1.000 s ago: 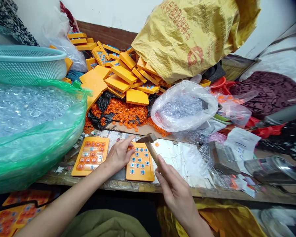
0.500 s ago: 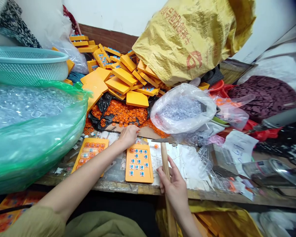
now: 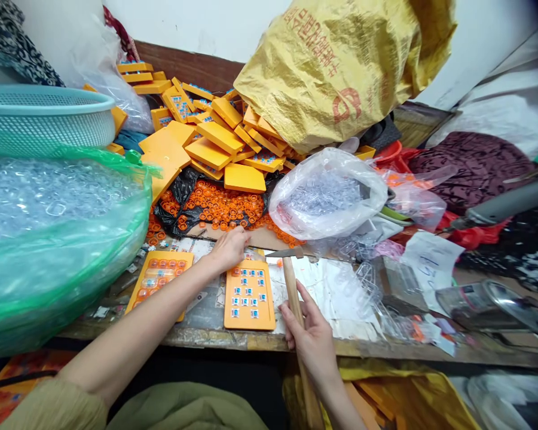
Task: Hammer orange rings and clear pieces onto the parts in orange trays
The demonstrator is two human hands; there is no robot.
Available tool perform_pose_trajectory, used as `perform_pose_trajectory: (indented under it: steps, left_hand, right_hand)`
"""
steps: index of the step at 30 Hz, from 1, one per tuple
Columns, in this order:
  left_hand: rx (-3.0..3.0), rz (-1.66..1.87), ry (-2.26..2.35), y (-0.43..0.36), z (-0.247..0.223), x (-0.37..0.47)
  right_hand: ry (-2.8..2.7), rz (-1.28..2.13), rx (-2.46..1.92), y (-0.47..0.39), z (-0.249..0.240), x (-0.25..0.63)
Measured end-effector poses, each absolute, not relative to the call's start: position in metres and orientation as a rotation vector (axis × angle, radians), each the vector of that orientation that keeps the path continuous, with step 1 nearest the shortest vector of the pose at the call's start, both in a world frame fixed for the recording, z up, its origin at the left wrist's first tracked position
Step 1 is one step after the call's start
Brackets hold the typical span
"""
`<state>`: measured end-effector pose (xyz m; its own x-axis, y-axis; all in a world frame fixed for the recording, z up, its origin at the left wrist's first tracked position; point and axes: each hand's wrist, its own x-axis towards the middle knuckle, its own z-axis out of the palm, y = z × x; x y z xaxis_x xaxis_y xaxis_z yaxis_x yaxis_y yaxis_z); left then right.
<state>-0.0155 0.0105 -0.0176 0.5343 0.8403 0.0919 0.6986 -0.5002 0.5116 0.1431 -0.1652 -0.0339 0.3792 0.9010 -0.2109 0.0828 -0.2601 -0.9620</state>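
- Lying at lower centre of the frame, an orange panel (image 3: 262,285) is carrying rows of blue switches.
- Just above it, the left hand (image 3: 228,248) is bunching its fingers near loose orange caps (image 3: 226,209); whether it is pinching one, I cannot tell.
- To the panel's right, the right hand (image 3: 311,334) is closing around the wooden handle of a hammer (image 3: 292,289).
- At upper centre, more panels (image 3: 217,137) are lying heaped.
- At left, a green bag (image 3: 72,275) is bulging with clear pieces (image 3: 54,185).
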Motion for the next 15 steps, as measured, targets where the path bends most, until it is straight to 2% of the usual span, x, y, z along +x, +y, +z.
perform_pose_trajectory:
  steps: [7,12,15]
  left_hand:
    - [2.376,0.508,1.153,-0.051,-0.014,-0.038]
    - [2.426,0.532,1.221,-0.056,-0.023,-0.036]
    - [2.431,0.592,1.228,-0.056,-0.028,-0.036]
  right_hand:
    - [-1.279,0.706,-1.642,-0.174,-0.031,0.145]
    - [-1.609,0.473,-1.530,-0.176,-0.013,0.146]
    - [-1.774,0.467,-1.597,-0.179,-0.011,0.146]
